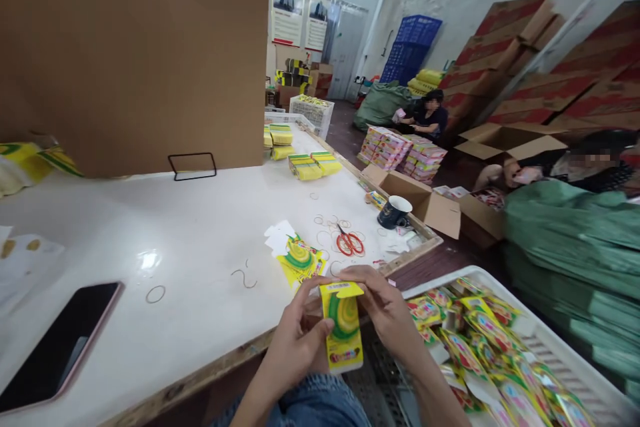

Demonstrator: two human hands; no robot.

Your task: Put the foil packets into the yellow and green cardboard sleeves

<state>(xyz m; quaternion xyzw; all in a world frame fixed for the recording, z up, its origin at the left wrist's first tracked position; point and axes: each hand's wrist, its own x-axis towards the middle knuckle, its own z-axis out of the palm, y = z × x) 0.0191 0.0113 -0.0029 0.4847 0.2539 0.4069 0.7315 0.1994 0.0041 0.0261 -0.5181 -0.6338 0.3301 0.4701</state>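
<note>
Over the table's near edge I hold a small yellow and green carton (343,330), its flap end toward the table. My left hand (300,330) grips its left side, with the thumb on the front panel. At its upper right, the fingers of my right hand (383,303) are closed on the edge by the flap. Just beyond my hands, several flattened yellow cartons (303,257) with white flaps lie in a loose pile. Red-handled scissors (349,242) rest among scattered rubber bands to the right of that pile.
A white basket (480,271) full of yellow packets stands at my right. On the table are a phone (65,340), a dark mug (395,212), banded carton stacks (314,165) and a black wire frame (193,166). A large cardboard panel (150,60) rises behind. Two people sit beyond, near boxes.
</note>
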